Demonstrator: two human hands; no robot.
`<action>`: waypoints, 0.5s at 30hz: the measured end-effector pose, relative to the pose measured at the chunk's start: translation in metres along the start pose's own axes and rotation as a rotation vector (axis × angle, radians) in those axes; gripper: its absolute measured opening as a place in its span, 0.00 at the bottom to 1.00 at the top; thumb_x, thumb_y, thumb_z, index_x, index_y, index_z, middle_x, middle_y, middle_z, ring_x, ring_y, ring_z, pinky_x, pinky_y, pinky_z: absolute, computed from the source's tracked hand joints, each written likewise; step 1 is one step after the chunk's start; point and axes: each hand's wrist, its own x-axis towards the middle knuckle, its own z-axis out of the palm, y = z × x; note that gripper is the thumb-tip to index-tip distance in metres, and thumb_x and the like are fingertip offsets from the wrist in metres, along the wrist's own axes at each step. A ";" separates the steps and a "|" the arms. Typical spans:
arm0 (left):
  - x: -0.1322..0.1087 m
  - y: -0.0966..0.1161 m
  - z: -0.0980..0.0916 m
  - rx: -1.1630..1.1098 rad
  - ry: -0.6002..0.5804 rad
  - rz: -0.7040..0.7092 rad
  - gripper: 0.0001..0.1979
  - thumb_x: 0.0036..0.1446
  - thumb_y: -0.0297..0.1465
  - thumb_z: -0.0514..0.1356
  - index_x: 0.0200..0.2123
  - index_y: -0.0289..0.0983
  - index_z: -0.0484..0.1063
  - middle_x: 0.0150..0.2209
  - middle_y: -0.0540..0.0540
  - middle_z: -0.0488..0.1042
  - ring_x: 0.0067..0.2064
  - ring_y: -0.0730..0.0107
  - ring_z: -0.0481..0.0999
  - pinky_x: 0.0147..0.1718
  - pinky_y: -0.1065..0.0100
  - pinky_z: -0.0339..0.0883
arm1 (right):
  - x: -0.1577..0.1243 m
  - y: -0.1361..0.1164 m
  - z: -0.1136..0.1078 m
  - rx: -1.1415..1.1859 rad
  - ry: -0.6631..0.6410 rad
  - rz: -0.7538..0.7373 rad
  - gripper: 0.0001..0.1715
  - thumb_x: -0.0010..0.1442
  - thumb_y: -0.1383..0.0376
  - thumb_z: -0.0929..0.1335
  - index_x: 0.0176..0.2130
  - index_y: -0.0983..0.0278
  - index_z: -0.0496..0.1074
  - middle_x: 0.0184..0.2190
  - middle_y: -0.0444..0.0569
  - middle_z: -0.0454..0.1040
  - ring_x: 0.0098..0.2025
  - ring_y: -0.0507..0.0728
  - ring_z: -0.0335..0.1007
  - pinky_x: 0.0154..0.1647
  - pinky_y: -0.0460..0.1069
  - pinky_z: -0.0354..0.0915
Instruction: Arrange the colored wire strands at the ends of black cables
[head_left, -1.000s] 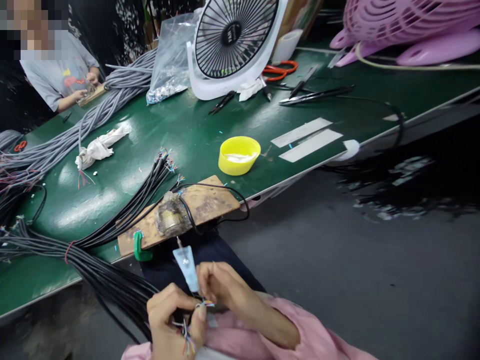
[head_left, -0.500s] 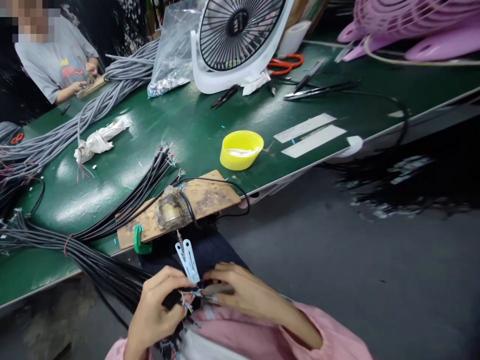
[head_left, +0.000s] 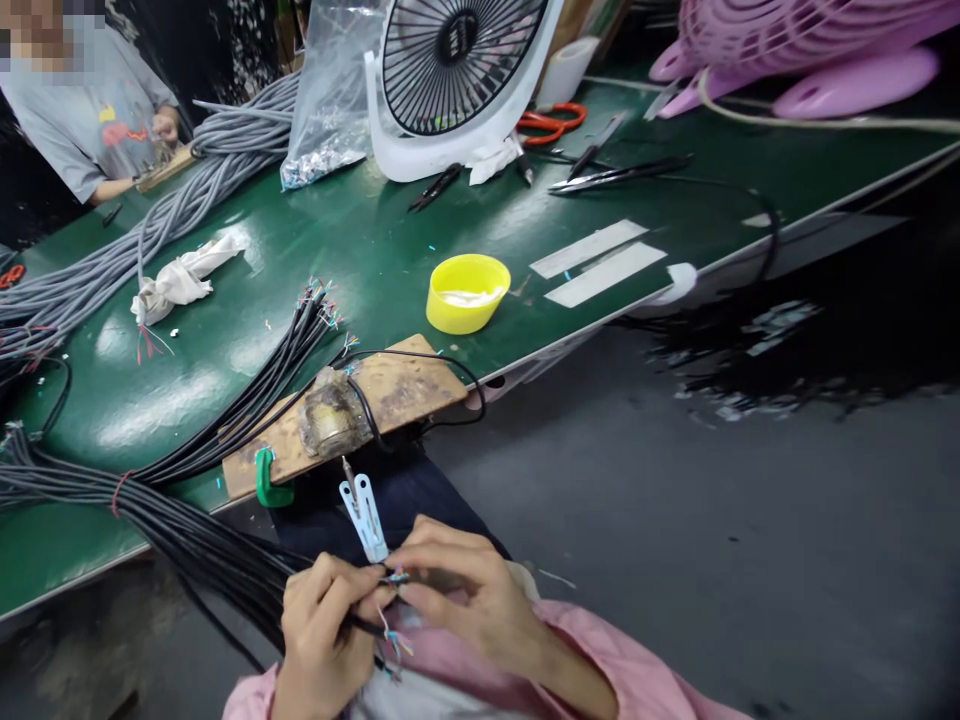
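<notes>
My left hand [head_left: 330, 625] is closed around the end of a black cable, whose thin coloured wires [head_left: 397, 577] stick out past the fingertips. Facing it, my right hand [head_left: 476, 600] pinches at those wires with thumb and fingertips. Just above the hands is a light blue clothespin [head_left: 366, 520], its handle end by a metal tip [head_left: 347, 467] that juts from a crusty block [head_left: 330, 418]. Another stripped cable end [head_left: 397, 642] dangles under my left hand. A bundle of black cables [head_left: 202, 530] runs from the left to behind that hand.
A wooden board [head_left: 409, 385] bears the block, with a green clamp [head_left: 268, 480] at the table edge. On the green table stand a yellow cup [head_left: 466, 310], a white fan [head_left: 397, 160], tweezers [head_left: 622, 175] and grey cables [head_left: 187, 205]. Across it, a person [head_left: 82, 110] works.
My right hand's fingertips have closed in on the coloured wires, and the two hands are nearer together. The whole view has shifted slightly, moving the table items left.
</notes>
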 end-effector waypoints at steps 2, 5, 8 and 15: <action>-0.001 -0.001 0.000 0.012 -0.009 0.021 0.03 0.58 0.23 0.59 0.34 0.36 0.71 0.26 0.51 0.75 0.23 0.77 0.72 0.22 0.76 0.64 | 0.001 -0.001 0.000 -0.001 0.018 -0.015 0.07 0.61 0.64 0.69 0.36 0.65 0.77 0.25 0.48 0.75 0.27 0.51 0.69 0.32 0.47 0.69; -0.002 -0.002 -0.001 0.037 -0.021 0.044 0.02 0.59 0.24 0.59 0.34 0.35 0.71 0.25 0.51 0.74 0.23 0.78 0.72 0.22 0.77 0.65 | 0.004 -0.002 0.001 -0.010 0.034 -0.024 0.07 0.61 0.67 0.68 0.35 0.65 0.78 0.25 0.48 0.76 0.27 0.52 0.70 0.31 0.47 0.69; -0.002 -0.002 -0.001 0.068 -0.006 0.027 0.03 0.60 0.24 0.58 0.34 0.35 0.71 0.24 0.52 0.72 0.22 0.78 0.71 0.22 0.78 0.65 | 0.005 -0.001 0.004 -0.011 0.044 -0.036 0.08 0.61 0.68 0.67 0.34 0.66 0.78 0.24 0.49 0.75 0.26 0.52 0.69 0.28 0.46 0.68; -0.005 0.000 -0.001 0.049 0.005 -0.016 0.04 0.61 0.24 0.56 0.35 0.36 0.70 0.24 0.51 0.70 0.23 0.78 0.71 0.22 0.78 0.64 | 0.005 0.001 0.010 -0.006 0.068 -0.070 0.07 0.60 0.71 0.67 0.33 0.66 0.77 0.23 0.47 0.74 0.24 0.51 0.67 0.27 0.47 0.66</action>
